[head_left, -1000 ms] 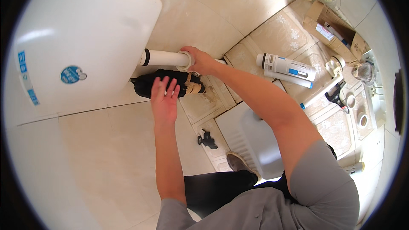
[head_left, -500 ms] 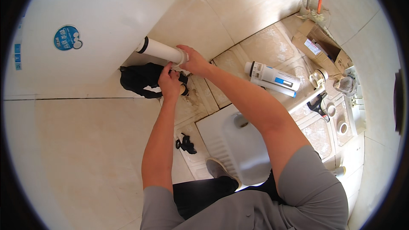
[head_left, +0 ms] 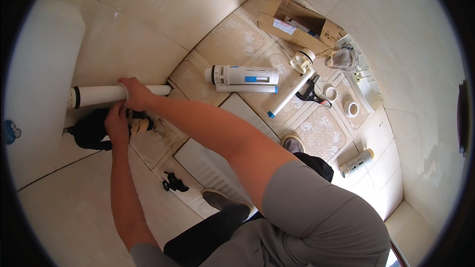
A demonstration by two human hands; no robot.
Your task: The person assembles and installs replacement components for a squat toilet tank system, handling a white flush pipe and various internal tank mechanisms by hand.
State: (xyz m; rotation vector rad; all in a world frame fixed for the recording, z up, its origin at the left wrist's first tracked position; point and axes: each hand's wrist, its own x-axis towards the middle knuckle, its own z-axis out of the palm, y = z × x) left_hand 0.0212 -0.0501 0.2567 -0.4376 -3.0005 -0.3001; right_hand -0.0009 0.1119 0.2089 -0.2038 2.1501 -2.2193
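Observation:
A white plastic pipe point(head_left: 96, 95) with a black ring runs from the white cistern point(head_left: 39, 94) on the left toward the tiled wall's foot. My right hand point(head_left: 134, 94) is closed around the pipe near its middle. Just below it, my left hand point(head_left: 117, 122) rests on a black object point(head_left: 91, 131) with a tan end, fingers curled on it. Both forearms reach in from the lower right.
A white squat pan point(head_left: 208, 168) lies in the floor by my feet. A white flush valve point(head_left: 242, 76), a thin white tube point(head_left: 292, 94), tape rolls point(head_left: 351, 109), a cardboard box point(head_left: 297, 22), a white cylinder point(head_left: 356, 163) and a small black part point(head_left: 173, 184) lie on the tiles.
The view has swung right, so the cistern slid toward the left edge and more floor clutter shows. Both hands stay at the pipe and the black object.

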